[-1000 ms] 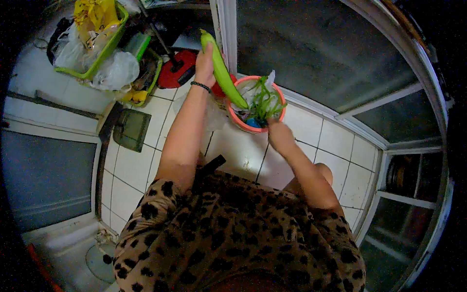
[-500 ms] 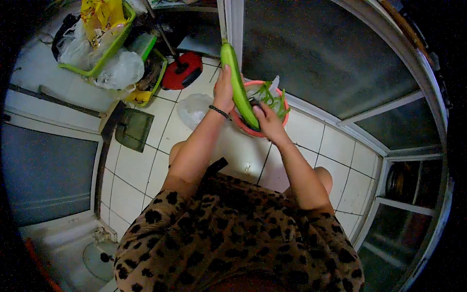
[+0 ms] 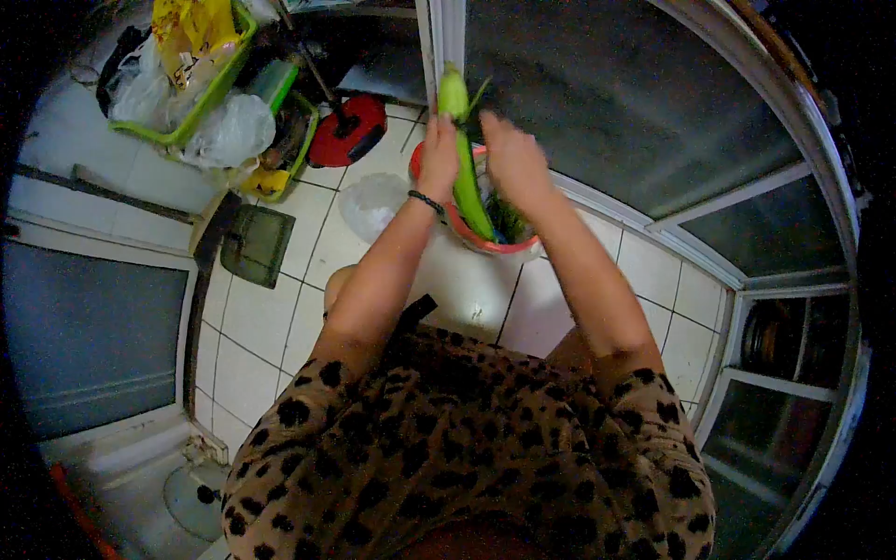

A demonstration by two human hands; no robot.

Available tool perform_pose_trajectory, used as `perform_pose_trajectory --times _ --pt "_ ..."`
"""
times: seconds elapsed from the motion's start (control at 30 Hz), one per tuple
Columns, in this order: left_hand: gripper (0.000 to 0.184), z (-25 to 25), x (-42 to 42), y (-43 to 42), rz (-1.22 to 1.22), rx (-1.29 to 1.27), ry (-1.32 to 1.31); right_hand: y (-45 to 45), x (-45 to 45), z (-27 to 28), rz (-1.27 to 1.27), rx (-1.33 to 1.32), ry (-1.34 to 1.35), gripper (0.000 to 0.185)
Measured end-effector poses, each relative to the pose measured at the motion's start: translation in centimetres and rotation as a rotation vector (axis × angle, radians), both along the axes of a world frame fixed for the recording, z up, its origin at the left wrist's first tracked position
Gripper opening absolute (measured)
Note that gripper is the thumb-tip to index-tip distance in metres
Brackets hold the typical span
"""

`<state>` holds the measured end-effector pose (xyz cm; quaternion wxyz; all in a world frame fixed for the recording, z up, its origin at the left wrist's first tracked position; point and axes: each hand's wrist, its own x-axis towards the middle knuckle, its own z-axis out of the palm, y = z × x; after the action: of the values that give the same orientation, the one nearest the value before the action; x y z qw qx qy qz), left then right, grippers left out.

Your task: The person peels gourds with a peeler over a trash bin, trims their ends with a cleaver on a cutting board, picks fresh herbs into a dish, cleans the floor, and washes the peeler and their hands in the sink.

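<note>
My left hand (image 3: 441, 159) grips a long green gourd (image 3: 469, 191) from its left side. The gourd stands tilted, with its pale stem end (image 3: 453, 91) up and its lower end over a red bin (image 3: 511, 247). On the gourd's right, my right hand (image 3: 516, 163) is closed and blurred by motion. It holds a dark peeler (image 3: 461, 122), mostly hidden, against the upper part of the gourd. A thin strip of green peel (image 3: 482, 91) sticks up there. More green peelings (image 3: 509, 219) lie in the bin.
A clear plastic bag (image 3: 373, 207) lies on the white tiles left of the bin. A red brush head (image 3: 348, 131) and dustpan (image 3: 259, 245) are farther left. A green basket (image 3: 177, 138) holds plastic bags. A glass door (image 3: 635, 112) stands behind the bin.
My right hand has moved up from the gourd's lower end to near its top. The gourd has turned slightly more upright, and a peel strip now stands up by its neck.
</note>
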<state>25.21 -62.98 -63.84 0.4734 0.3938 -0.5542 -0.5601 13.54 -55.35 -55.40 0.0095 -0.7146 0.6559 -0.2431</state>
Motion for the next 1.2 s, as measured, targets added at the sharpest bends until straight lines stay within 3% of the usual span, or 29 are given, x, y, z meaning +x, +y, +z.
perform_pose_trajectory --times 0.07,0.3,0.37,0.43,0.5,0.53,0.6,0.8,0.9,0.97,1.17,1.2 --pt "0.054 1.1 0.3 -0.9 0.158 -0.043 0.067 2.7 0.8 -2.9 0.046 0.032 -0.044 0.032" --pt "0.042 2.9 1.0 -1.8 0.257 -0.093 0.088 9.1 -0.1 -9.7 0.039 0.213 0.054 0.037" --pt "0.041 2.4 1.6 -2.3 0.231 -0.015 0.145 9.5 -1.2 -10.8 -0.032 0.526 0.118 0.036" --pt "0.039 2.4 2.2 -2.4 0.211 0.064 0.195 8.8 -3.5 -11.3 -0.001 0.44 0.009 0.033" --pt "0.038 2.4 2.8 -1.4 0.025 0.225 0.312 6.7 -4.6 -10.7 0.034 0.275 -0.168 0.03" --pt "0.038 2.2 2.8 -1.1 0.022 0.226 0.308 5.3 -4.9 -9.0 0.036 0.191 -0.234 0.029" --pt "0.037 1.5 2.4 -0.4 -0.218 0.231 0.383 2.7 -4.4 -4.1 0.035 0.038 -0.292 0.03" --pt "0.035 2.5 -0.5 1.3 -0.24 0.238 0.281 -2.6 -2.7 1.8 -0.077 -0.017 -0.253 0.031" --pt "0.038 1.9 -0.4 0.3 -0.202 0.205 0.258 -1.1 -1.5 1.2 -0.055 -0.045 -0.182 0.036" --pt "0.041 0.8 -0.2 -1.1 -0.162 0.215 0.272 1.5 -0.4 -1.0 -0.003 0.103 -0.116 0.041" --pt "0.041 0.5 0.1 -3.4 0.125 0.017 0.229 8.3 0.4 -8.4 0.02 0.279 0.0 0.037" --pt "0.042 1.1 0.6 -3.0 0.082 0.016 0.234 9.0 0.1 -8.9 0.025 0.31 0.011 0.037"
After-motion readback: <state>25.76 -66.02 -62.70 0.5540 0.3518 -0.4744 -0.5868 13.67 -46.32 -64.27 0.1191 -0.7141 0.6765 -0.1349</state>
